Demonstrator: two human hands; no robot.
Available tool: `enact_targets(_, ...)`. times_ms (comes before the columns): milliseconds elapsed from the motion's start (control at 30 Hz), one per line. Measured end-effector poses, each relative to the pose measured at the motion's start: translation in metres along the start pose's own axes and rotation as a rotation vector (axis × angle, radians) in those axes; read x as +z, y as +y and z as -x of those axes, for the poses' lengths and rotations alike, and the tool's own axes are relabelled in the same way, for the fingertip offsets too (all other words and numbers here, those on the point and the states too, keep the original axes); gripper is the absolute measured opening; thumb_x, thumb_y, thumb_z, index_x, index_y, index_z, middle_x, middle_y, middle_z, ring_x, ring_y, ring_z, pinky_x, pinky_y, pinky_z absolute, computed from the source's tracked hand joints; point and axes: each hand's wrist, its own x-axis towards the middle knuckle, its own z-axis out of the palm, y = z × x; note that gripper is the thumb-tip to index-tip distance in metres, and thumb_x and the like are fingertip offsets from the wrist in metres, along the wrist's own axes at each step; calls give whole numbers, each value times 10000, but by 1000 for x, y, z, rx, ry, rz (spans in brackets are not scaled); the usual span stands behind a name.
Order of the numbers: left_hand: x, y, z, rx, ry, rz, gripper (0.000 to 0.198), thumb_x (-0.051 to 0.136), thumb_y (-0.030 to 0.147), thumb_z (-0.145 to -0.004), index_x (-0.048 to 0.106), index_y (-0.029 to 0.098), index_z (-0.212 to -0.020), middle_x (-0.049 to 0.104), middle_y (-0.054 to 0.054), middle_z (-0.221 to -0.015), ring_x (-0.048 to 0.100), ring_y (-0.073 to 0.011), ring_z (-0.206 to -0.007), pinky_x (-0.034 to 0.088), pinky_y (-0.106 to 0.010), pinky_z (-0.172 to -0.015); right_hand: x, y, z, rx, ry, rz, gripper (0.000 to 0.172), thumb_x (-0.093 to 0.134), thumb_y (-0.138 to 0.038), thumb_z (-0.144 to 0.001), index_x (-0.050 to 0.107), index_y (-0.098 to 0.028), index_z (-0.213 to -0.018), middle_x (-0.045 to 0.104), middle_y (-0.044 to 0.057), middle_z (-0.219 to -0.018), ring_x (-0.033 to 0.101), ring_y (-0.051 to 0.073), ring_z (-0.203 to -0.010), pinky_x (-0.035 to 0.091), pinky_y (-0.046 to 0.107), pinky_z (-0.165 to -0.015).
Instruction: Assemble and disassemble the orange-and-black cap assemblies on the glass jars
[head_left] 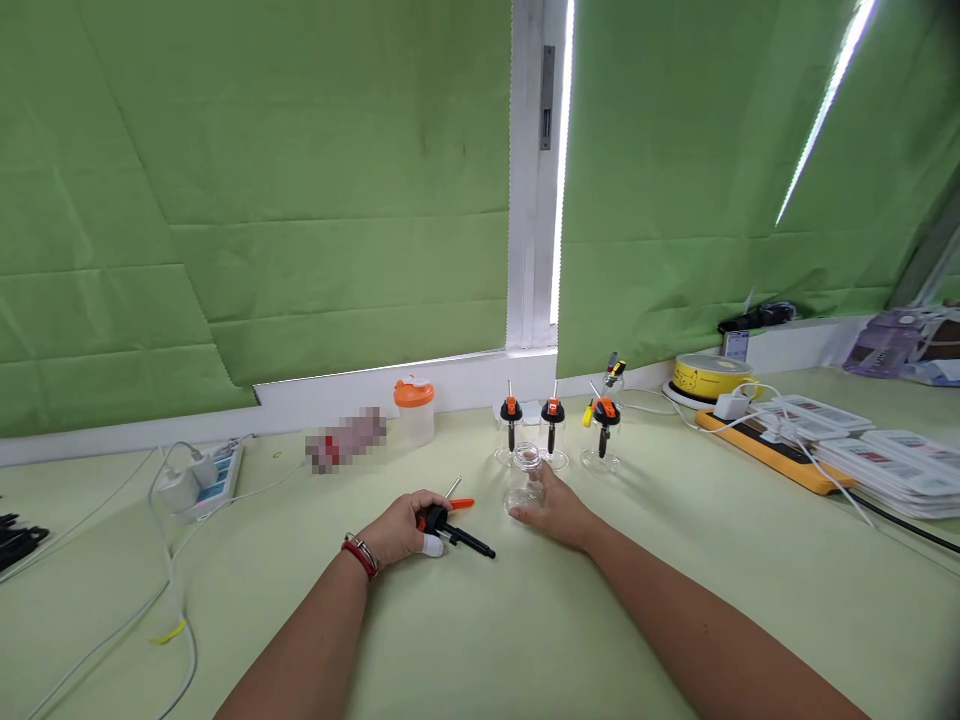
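My left hand [409, 530] is closed around a black cap [436, 519] low over the table; a black tube juts from it toward the lower right. A thin metal rod and an orange strip [460, 504] show beside its fingers; whether they belong to the cap I cannot tell. White tape wraps one fingertip. My right hand [555, 508] grips a clear glass jar [523, 490], upright and uncapped, on the table. Just behind it stand three glass vessels with black-and-orange tops: a left one [511, 420], a middle one [553, 418] and a right one [604, 425].
An orange-lidded container [415, 412] stands at the back. White cables and a power strip [221, 485] lie left. To the right are an orange power strip [772, 450], stacked white cards [900, 475] and a yellow round tin [705, 376]. Green blinds [375, 200] hang behind.
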Motion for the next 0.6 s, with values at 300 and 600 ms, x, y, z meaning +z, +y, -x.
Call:
enact_targets(300, 3, -11, -9, -19, 245, 117, 511, 795, 232, -463, 580, 164, -922, 600, -20, -814, 540, -159, -725, 434, -271, -656, -8, 9, -3, -94, 109, 206, 773, 631, -270, -631, 306, -221, -1329, 364, 86, -1370, 359, 247, -1254, 299, 408, -1043)
enact_targets(600, 3, -19, -15, -76, 400, 192, 516, 798, 244, -465, 542, 174, -907, 600, -35, -807, 556, -150, -694, 438, -265, -650, -22, 5, -7, -114, 236, 716, 797, 497, -31, -582, 347, -243, -1335, 356, 85, -1349, 333, 259, -1224, 280, 397, -1003)
